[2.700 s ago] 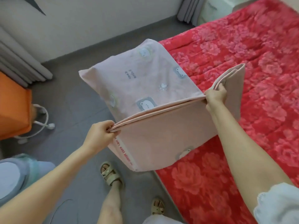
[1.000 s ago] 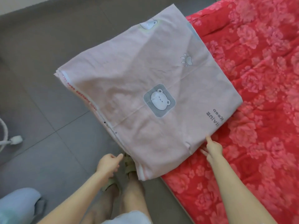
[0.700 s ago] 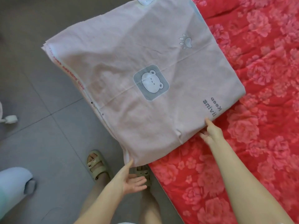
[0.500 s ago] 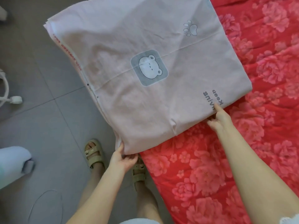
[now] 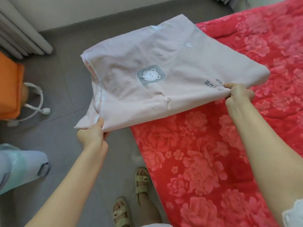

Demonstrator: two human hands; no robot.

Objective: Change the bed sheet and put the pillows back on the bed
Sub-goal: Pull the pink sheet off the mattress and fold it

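**Item under task:** one folded sheet [image 5: 155,82], pale pink, with a bear print in a grey square on its upper face and red lettering along its 9 o'clock edge. It occupies the 12 o'clock half of the view and is held raised. Its left part is over the floor [image 5: 62,76] and its right part is over the corner of the bed [image 5: 164,153]. Whether the far corner at 2 o'clock rests on the bed cannot be told.

**Left hand** [image 5: 92,135]: closed round the sheet's near corner, at 7 o'clock of the sheet, with the thumb on top of the layers.

**Right hand** [image 5: 237,95]: pinching the near edge at 4 o'clock of the sheet, just beside the grey printed lettering. The thumb is above and the fingers are curled beneath.

**Bed:** covered by a red floral quilt [image 5: 205,169], filling the view from 1 to 5 o'clock.

**Other:**
- A grey curtain [image 5: 21,35] hangs at 10 o'clock.
- An orange cloth [image 5: 9,89] is at 9 o'clock, with a white cable [image 5: 37,102] beside it on the floor.
- A pale blue object [image 5: 19,167] is at 8 o'clock.
- Two feet in beige sandals [image 5: 142,181] stand at 6 o'clock, beside the bed's edge.
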